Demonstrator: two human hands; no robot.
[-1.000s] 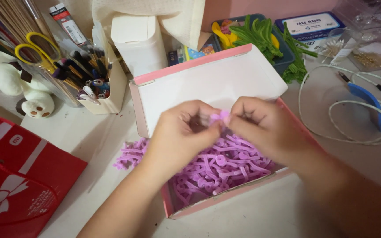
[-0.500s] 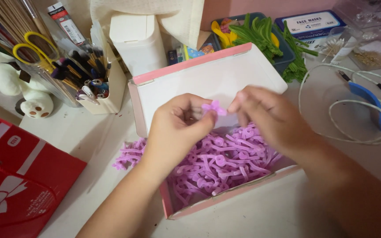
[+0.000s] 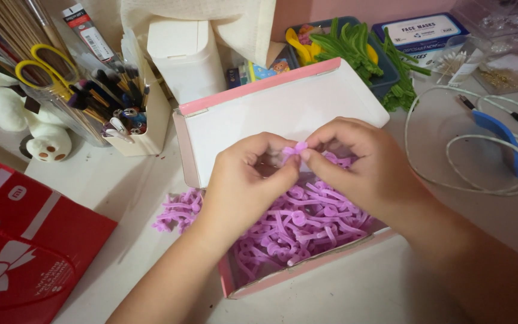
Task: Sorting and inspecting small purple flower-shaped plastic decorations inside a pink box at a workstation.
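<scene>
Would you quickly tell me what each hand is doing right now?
Left hand: closed, fingertips pinching a small purple piece above the pink box.
Right hand: closed, its grip pinching the same purple piece from the other side.

Left hand [image 3: 244, 180] and right hand [image 3: 364, 165] pinch one small purple piece [image 3: 298, 147] between their fingers [image 3: 289, 171] above the pink-rimmed box [image 3: 253, 99]. The box holds loose purple pieces [image 3: 301, 225]; several lie on the bench [image 3: 121, 180] beside it.
</scene>
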